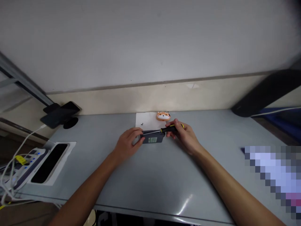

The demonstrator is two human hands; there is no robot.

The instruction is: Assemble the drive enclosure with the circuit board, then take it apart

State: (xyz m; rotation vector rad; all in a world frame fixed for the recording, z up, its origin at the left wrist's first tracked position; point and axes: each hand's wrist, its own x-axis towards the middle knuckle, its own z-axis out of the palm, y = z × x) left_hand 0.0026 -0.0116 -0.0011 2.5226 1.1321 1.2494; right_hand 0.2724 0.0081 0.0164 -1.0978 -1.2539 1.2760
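A small dark grey box (pixel 157 138) with a vented edge and a pale green label stands on the grey table. At its left end, my left hand (pixel 129 142) is closed, thumb in front and fingers behind. My right hand (pixel 184 136) wraps around the black and yellow handle of a screwdriver (pixel 169 128). Its metal shaft lies along the box's top edge, and the tip points left, close to my left fingers. Just behind the box is a sheet of white paper (pixel 145 118), with tiny dark bits on it, too small to name. An orange and white animal-face case (pixel 163 116) sits on the paper's right side.
On the left are a phone on a stand (pixel 61 115), a second phone (pixel 50 163) lying on white paper, and a power strip (pixel 30 168) with tangled white cables. A dark cylinder (pixel 263 94) leans at the back right. A blurred-out bright shape (pixel 277 172) is at the right.
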